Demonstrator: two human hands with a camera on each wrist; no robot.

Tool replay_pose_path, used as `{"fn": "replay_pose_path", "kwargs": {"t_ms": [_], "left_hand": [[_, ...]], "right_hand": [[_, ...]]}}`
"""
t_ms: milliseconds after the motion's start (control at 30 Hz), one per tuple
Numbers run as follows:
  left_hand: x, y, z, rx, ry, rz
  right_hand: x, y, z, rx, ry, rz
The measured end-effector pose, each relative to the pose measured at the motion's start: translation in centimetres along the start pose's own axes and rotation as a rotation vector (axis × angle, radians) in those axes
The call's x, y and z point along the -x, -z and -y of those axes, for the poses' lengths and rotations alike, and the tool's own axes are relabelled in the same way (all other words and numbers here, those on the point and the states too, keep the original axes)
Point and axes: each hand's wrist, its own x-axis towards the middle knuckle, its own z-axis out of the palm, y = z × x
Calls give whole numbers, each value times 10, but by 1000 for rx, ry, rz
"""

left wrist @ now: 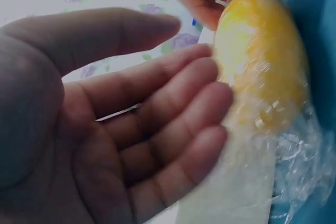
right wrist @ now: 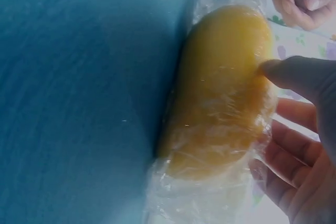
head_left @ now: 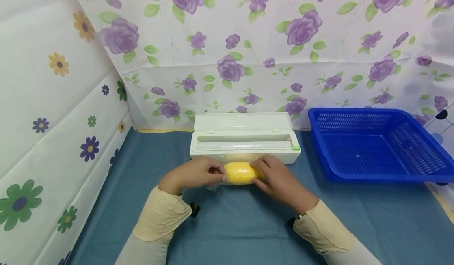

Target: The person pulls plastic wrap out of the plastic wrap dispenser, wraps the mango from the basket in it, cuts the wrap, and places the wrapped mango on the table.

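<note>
An oblong, smooth yellow fruit, mango-like in shape, lies on its side wrapped in clear cling film. Loose film trails from both ends, as the right wrist view shows. My right hand holds the fruit's right end, thumb on the near side and fingers on the far side. At the other end is my left hand, its fingers loosely bent and nothing between thumb and fingers in the left wrist view. Its fingertips are right beside the wrapped fruit. Just behind stands a white cling film dispenser, lid raised.
Inside the dispenser sits a film roll, with a small green piece at its right end. A blue plastic basket stands to the right. Blue-grey cloth covers the table, and flowered sheets hang behind and at left.
</note>
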Motion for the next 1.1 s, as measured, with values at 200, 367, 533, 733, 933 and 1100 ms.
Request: {"fn": "replay_pose_path", "kwargs": {"t_ms": [200, 367, 533, 733, 933, 1100], "left_hand": [[-9, -11, -6, -106, -93, -202], [-18, -23, -12, -248, -104, -294], [-25, -36, -11, -361, -105, -327], [-29, -45, -5, -452, -139, -382], [-32, -48, -2, -468, -125, -414], [-33, -49, 0, -459, -100, -413]], "right_hand": [[-3, -2, 2, 5, -28, -29], [-3, -4, 1, -1, -49, -73], [-3, -7, -1, 11, -50, -82], [-2, -8, -2, 35, -49, -43], [-2, -11, -10, 24, -31, -35], [-2, -10, -15, -19, -28, -38]]}}
